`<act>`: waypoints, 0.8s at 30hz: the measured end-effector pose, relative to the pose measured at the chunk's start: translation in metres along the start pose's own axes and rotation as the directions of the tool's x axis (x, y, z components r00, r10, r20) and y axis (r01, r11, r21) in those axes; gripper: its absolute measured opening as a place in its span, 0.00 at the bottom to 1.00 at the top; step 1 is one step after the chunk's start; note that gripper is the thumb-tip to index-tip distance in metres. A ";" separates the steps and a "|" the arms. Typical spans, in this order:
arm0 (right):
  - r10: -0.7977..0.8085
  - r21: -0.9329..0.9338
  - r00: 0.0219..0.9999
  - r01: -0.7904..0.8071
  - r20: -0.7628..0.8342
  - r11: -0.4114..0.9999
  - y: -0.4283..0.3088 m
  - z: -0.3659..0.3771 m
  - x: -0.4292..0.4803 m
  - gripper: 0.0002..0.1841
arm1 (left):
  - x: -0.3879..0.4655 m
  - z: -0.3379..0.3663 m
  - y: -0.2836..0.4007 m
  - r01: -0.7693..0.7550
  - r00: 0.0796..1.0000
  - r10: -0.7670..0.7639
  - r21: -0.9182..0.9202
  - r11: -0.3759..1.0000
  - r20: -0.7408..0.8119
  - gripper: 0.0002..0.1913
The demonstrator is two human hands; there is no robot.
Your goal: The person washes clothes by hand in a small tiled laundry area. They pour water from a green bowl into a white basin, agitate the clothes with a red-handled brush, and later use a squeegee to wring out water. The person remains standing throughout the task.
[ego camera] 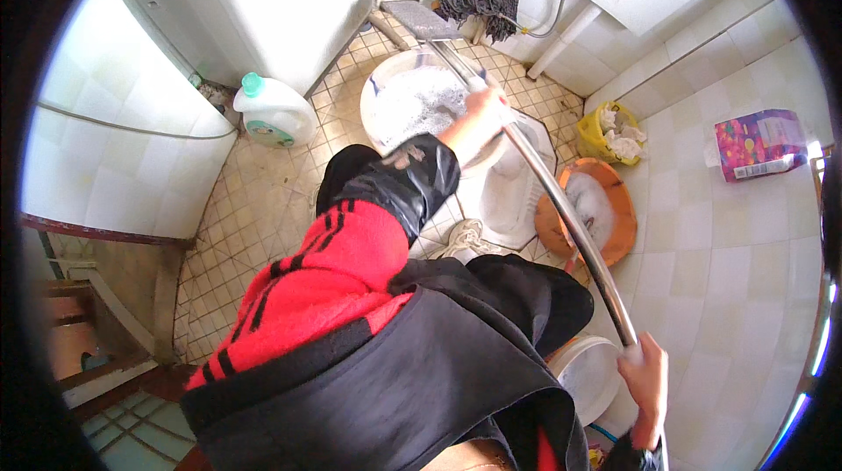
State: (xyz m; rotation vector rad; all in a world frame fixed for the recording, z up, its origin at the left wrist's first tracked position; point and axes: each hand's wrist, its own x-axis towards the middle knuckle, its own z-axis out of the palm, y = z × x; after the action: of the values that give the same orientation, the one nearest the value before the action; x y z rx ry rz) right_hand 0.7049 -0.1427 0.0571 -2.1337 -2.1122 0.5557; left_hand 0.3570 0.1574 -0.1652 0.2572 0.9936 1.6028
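A long metal mop handle (pixel 566 208) runs diagonally from the upper middle to the lower right. My left hand (pixel 485 109) is closed around its upper part, above a basin of sudsy water (pixel 371 106). My right hand (pixel 644 369) grips the handle lower down in the picture, beside the tiled wall. At the handle's far end, a flat grey mop head (pixel 424 20) rests beyond the basin, near the back wall. The basin overlaps the end of a white squat toilet (pixel 503 201) set in the tiled floor.
An orange basin with suds (pixel 621 208), a yellow waste basket (pixel 589 135) and a white bucket (pixel 592 382) line the right side. A white detergent jug (pixel 279 109) stands left. A string mop (pixel 483 4) leans at the back, near a white pipe (pixel 562 43).
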 end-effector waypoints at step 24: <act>-0.036 -0.051 0.999 0.036 -0.010 0.998 0.010 0.009 0.008 0.09 | -0.017 0.019 -0.003 0.049 0.999 -0.050 -0.240 0.970 0.002 0.07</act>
State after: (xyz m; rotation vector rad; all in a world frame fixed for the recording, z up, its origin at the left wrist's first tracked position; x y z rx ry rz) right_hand 0.7118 -0.1371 0.0437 -2.1152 -2.1774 0.4912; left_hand 0.3769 0.1507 -0.1495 0.0630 0.7932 1.6601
